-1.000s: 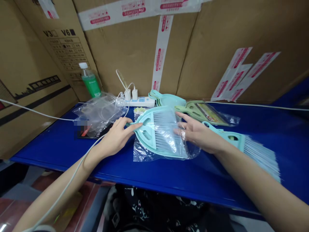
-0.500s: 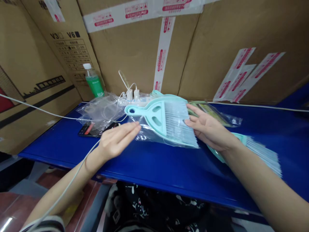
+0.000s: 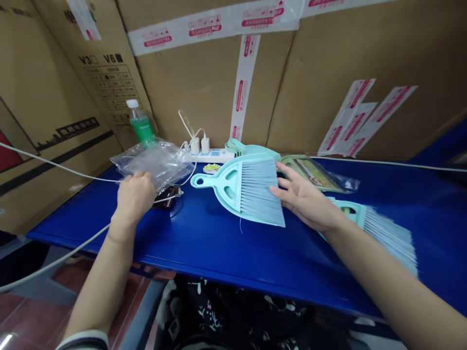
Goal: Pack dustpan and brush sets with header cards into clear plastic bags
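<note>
My right hand (image 3: 301, 197) grips a light-blue hand brush (image 3: 257, 187) by its bristle end, thumb over the bristles. The brush rests against a matching dustpan (image 3: 226, 201), its looped handle pointing left. A loose thread-like strand hangs below. My left hand (image 3: 135, 197) is closed at the near edge of a crumpled clear plastic bag (image 3: 156, 160), over a black phone (image 3: 166, 198). Its fingertips are turned away from view. Beneath my right forearm lies another blue brush (image 3: 388, 233), with its dustpan partly hidden.
Behind the held brush stands another blue dustpan (image 3: 251, 148). A wrapped green dustpan set (image 3: 315, 172) lies to its right. A white power strip (image 3: 215, 155) with chargers and a tilted green bottle (image 3: 141, 126) stand along the cardboard wall (image 3: 204, 78). A white cable (image 3: 80, 245) crosses my left forearm.
The clear bag has come off the brush and dustpan. My left hand has moved left to the crumpled plastic and closed. My right hand still holds the brush in nearly the same place.
</note>
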`<state>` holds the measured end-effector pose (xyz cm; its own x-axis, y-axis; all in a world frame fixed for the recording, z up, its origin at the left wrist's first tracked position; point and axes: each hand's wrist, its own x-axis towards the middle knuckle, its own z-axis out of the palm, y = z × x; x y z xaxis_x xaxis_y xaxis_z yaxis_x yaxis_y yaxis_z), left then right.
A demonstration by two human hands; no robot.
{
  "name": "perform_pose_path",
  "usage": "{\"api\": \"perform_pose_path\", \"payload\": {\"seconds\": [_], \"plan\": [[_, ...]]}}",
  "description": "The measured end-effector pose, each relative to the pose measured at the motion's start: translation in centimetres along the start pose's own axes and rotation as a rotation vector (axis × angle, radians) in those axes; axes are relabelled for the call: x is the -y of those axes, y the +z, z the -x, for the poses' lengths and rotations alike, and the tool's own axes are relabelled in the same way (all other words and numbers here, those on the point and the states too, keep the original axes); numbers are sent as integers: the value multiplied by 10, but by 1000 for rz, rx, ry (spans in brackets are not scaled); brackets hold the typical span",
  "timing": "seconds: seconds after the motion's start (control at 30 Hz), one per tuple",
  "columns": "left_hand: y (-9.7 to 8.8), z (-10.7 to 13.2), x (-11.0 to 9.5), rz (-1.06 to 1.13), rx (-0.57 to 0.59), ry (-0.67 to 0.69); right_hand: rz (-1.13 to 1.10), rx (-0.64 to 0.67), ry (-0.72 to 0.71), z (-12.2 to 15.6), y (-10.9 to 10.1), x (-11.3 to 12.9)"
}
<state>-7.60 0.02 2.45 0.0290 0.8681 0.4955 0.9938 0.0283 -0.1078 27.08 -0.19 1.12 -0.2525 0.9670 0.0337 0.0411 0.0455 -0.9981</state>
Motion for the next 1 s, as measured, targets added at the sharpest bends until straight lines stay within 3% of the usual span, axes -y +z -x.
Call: {"api": "perform_pose_path", "payload": {"seconds": [0.13, 0.2, 0.3, 0.37, 0.4, 0.47, 0.57, 0.63, 0.7, 0.77, 1.0], "plan": [[-7, 2, -11, 114, -306, 66, -12, 22, 48, 0, 1, -1], [-10, 1, -23, 212, -334, 272, -2, 38, 51, 1, 0, 0], [-8, 0, -45, 360, -65, 660, 15, 98, 67, 0, -4, 1], [-4, 1, -55, 410, 58, 745, 80, 129, 88, 0, -8, 2], [-2, 3, -58, 424, 88, 745, 151, 100, 70, 0, -9, 3], [1, 6, -61, 430, 84, 726, 381, -78, -90, 2, -8, 6], [0, 8, -62, 402, 23, 726, 792, -336, -535, 10, 5, 11], [-3, 8, -64, 392, -2, 737, 970, -219, -701, 17, 21, 13], [-7, 7, -66, 387, -25, 740, 1093, -68, -725, 23, 38, 11], [-10, 7, -69, 374, -50, 741, 1163, -23, -715, 25, 51, 6], [-16, -4, -79, 423, -59, 737, 1360, -168, -723, 24, 55, 9]]}}
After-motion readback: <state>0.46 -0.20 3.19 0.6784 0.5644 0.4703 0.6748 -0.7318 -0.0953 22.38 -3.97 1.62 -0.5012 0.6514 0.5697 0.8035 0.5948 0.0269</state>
